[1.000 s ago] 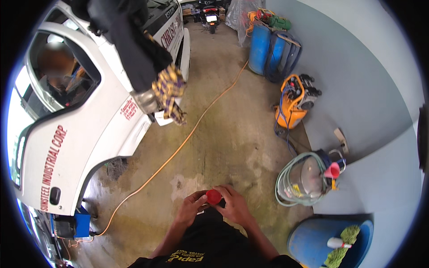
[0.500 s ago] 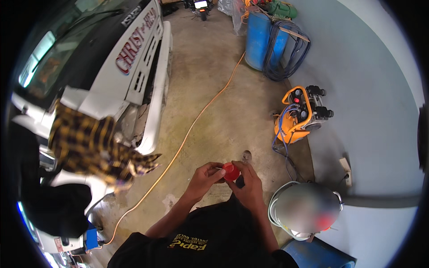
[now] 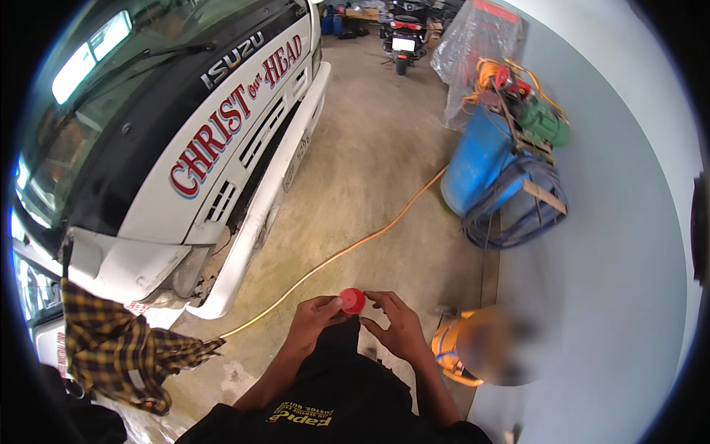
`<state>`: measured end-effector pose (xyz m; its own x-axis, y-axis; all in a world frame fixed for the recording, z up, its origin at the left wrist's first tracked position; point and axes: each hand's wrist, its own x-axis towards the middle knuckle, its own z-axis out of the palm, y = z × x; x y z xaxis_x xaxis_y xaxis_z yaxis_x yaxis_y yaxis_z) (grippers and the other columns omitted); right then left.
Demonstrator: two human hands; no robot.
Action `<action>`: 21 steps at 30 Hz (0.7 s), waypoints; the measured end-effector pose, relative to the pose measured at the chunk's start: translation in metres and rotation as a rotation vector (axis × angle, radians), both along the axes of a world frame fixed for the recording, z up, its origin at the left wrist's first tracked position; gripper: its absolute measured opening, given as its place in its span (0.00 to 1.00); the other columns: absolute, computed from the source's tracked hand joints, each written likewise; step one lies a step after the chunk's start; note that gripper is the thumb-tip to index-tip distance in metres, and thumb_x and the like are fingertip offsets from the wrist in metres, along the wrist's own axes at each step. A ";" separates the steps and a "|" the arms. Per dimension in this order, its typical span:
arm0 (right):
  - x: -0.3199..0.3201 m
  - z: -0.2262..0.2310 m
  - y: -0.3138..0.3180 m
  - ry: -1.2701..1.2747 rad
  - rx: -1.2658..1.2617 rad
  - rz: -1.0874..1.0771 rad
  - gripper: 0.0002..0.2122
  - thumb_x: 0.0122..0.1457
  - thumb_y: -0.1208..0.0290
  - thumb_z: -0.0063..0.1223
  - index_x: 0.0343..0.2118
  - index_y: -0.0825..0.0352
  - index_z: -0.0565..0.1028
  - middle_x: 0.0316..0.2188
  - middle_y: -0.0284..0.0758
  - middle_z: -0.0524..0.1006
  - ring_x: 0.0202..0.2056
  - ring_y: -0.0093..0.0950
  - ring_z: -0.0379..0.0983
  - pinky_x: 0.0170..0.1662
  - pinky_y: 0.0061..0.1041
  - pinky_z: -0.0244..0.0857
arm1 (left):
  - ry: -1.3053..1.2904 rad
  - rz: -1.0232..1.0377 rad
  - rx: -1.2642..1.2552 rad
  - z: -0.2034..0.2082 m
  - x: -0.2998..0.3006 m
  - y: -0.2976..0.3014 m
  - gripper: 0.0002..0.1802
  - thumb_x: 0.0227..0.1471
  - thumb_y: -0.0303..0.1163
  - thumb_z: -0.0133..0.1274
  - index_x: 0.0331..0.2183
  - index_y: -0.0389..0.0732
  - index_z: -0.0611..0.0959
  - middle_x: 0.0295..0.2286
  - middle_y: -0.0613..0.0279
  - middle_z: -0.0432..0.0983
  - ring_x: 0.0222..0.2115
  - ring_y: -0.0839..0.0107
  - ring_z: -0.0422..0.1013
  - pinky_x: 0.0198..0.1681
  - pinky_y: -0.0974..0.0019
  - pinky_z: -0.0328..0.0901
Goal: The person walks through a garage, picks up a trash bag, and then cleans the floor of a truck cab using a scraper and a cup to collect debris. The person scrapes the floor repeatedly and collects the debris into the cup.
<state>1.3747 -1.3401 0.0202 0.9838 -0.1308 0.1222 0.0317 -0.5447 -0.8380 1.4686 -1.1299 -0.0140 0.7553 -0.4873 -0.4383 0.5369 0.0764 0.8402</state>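
A small, round red cap-like piece [image 3: 352, 301] is held out in front of my dark shirt. My left hand [image 3: 309, 320] pinches its left side between thumb and fingers. On the other side is my right hand [image 3: 396, 323], its index fingertip close to the rim and its thumb lower down, apart from the index finger. Whether that fingertip touches the piece is hard to tell.
A white truck front [image 3: 200, 170] fills the left, a plaid shirt [image 3: 111, 325] hanging at its corner. An orange hose [image 3: 325, 260] crosses the concrete floor. A blue drum [image 3: 477, 166] with coiled dark hose [image 3: 481, 229] stands right by the wall. A yellow-orange machine [image 3: 447, 344] is partly blurred.
My view has swung forward and to the right along the truck. My left hand keeps the red piece, while my right hand has loosened and drawn its fingers apart from it.
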 end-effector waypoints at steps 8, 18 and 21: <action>0.264 -0.018 -0.146 0.046 -0.156 0.219 0.19 0.62 0.65 0.64 0.55 0.63 0.77 0.48 0.39 0.79 0.45 0.40 0.81 0.48 0.36 0.76 | 0.007 0.317 0.058 -0.031 0.240 -0.116 0.21 0.65 0.39 0.60 0.46 0.27 0.82 0.38 0.51 0.84 0.38 0.65 0.83 0.47 0.65 0.77; 0.510 0.016 -0.362 0.058 -0.052 -0.036 0.14 0.61 0.67 0.65 0.49 0.64 0.81 0.45 0.39 0.81 0.43 0.41 0.81 0.47 0.36 0.76 | -0.210 0.086 0.039 0.024 0.561 -0.350 0.28 0.64 0.40 0.62 0.55 0.26 0.79 0.46 0.49 0.82 0.43 0.69 0.80 0.51 0.66 0.74; 0.588 -0.002 -0.433 0.045 -0.048 -0.059 0.14 0.60 0.69 0.66 0.48 0.64 0.81 0.43 0.38 0.81 0.42 0.40 0.81 0.45 0.35 0.76 | -0.263 0.046 -0.030 0.013 0.652 -0.430 0.28 0.64 0.40 0.62 0.55 0.27 0.79 0.45 0.49 0.83 0.44 0.69 0.80 0.52 0.65 0.74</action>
<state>1.9629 -1.7729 0.0178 0.9792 -0.1837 0.0858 -0.0385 -0.5838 -0.8110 2.1206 -1.5602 -0.0010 0.8630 -0.4595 -0.2101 0.2962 0.1232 0.9472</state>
